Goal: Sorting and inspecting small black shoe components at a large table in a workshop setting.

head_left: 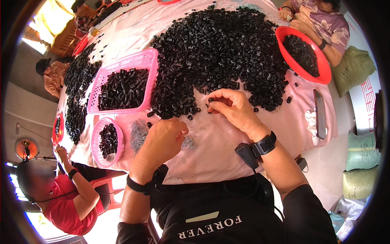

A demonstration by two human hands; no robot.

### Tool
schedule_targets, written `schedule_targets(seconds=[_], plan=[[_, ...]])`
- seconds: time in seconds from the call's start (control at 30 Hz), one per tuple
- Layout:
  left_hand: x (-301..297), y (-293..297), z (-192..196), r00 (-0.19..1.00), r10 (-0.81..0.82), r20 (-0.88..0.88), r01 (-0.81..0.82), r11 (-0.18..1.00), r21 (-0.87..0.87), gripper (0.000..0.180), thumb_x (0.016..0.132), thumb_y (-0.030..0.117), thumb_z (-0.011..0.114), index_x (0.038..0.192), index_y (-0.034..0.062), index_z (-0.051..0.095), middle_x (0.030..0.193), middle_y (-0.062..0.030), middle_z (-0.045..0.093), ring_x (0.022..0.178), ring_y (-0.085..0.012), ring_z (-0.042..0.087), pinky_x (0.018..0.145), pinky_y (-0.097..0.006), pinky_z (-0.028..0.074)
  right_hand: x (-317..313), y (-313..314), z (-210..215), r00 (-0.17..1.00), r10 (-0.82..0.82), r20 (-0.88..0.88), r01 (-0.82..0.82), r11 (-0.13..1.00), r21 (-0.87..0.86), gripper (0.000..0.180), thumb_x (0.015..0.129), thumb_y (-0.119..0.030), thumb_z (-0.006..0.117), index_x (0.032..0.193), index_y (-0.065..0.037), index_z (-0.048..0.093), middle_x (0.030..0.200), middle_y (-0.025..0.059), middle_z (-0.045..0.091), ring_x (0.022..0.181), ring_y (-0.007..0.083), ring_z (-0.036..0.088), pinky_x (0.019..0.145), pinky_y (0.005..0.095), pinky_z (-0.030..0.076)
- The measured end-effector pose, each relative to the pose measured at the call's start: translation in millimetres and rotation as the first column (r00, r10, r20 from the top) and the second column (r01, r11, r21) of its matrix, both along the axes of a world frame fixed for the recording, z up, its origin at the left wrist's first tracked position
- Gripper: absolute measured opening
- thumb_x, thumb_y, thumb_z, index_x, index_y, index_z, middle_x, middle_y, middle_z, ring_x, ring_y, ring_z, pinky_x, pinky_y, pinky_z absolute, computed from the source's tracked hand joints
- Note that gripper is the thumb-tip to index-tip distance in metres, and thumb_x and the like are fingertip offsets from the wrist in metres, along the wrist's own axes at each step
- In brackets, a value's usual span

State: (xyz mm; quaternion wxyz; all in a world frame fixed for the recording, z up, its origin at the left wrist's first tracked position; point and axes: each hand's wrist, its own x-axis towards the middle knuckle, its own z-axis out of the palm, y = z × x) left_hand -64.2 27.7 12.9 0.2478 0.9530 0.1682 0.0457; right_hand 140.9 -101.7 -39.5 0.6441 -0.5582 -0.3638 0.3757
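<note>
Left hand [164, 136] curled shut, knuckles up, resting on pink cloth [227, 138]; contents hidden. Right hand [229, 106] just beyond, fingertips pinched on small black plastic piece [211, 100], short, tubular, glossy. Farther back, large heap of same black pieces [219, 49]; pink basket [124, 81] left.

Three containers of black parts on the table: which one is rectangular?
The pink mesh basket left of the big black pile. Its rim has straight sides and corners; the small pink basket below it and the red bowl are round.

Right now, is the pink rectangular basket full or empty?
Partly full: the pink rectangular basket holds black plastic pieces over most of its floor, below the rim.
</note>
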Motion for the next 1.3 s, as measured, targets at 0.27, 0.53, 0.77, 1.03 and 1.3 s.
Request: schedule_targets(seconds=[0.27,0.53,0.77,1.03,1.3], plan=[[9.0,-16.1,-3.1,0.997,-0.029,-0.067,0.034,0.997,0.067,0.012,0.077,-0.002,0.062,0.087,0.0018,0.067,0.087,-0.0147,0.067,0.082,-0.0384,0.066,0.072,-0.044,0.052,3.1,-3.2,0.4,0.996,0.025,-0.090,-0.026,1.000,-0.012,0.010,0.099,-0.009,0.064,0.106,-0.002,0.069,0.091,0.0041,0.072,0.081,0.0120,0.071,0.073,0.0261,0.059],[11.5,-10.9,-11.7,0.998,-0.036,0.054,0.037,0.999,-0.013,0.013,0.084,-0.008,0.056,0.090,-0.0010,0.064,0.092,-0.0171,0.063,0.085,-0.0391,0.065,0.075,-0.044,0.051,1.1,-1.2,-1.2,0.999,0.040,-0.035,-0.040,0.999,-0.006,0.010,0.099,-0.007,0.064,0.106,-0.002,0.069,0.092,0.0046,0.072,0.082,0.0115,0.071,0.073,0.0257,0.059],[18.2,-7.7,-4.4,0.984,-0.040,0.172,0.062,0.991,-0.122,0.020,0.083,-0.011,0.057,0.098,-0.0024,0.067,0.092,-0.0158,0.065,0.083,-0.0334,0.067,0.072,-0.038,0.053,0.8,0.1,-3.2,0.997,0.068,-0.035,-0.069,0.997,-0.019,0.011,0.097,-0.006,0.068,0.105,0.001,0.070,0.090,0.0045,0.072,0.081,0.0106,0.071,0.074,0.0250,0.059],[19.4,-13.8,-11.6,0.984,-0.013,0.177,0.039,0.989,-0.144,0.024,0.077,-0.014,0.060,0.096,-0.0013,0.067,0.089,-0.0126,0.066,0.080,-0.0262,0.068,0.069,-0.034,0.054,-0.2,-0.9,-0.6,0.996,0.077,-0.038,-0.078,0.996,-0.030,0.012,0.096,-0.007,0.068,0.105,0.001,0.070,0.091,0.0046,0.073,0.081,0.0108,0.071,0.074,0.0248,0.059],[26.1,-19.9,-6.1,0.967,0.052,0.249,-0.012,0.987,-0.162,0.025,0.076,-0.014,0.065,0.096,-0.0005,0.069,0.088,-0.0106,0.065,0.079,-0.0237,0.068,0.068,-0.033,0.054,-3.7,-3.2,0.8,0.988,0.148,-0.052,-0.148,0.989,0.006,0.010,0.098,-0.005,0.066,0.106,0.000,0.066,0.093,0.0046,0.072,0.082,0.0116,0.071,0.074,0.0247,0.057]])
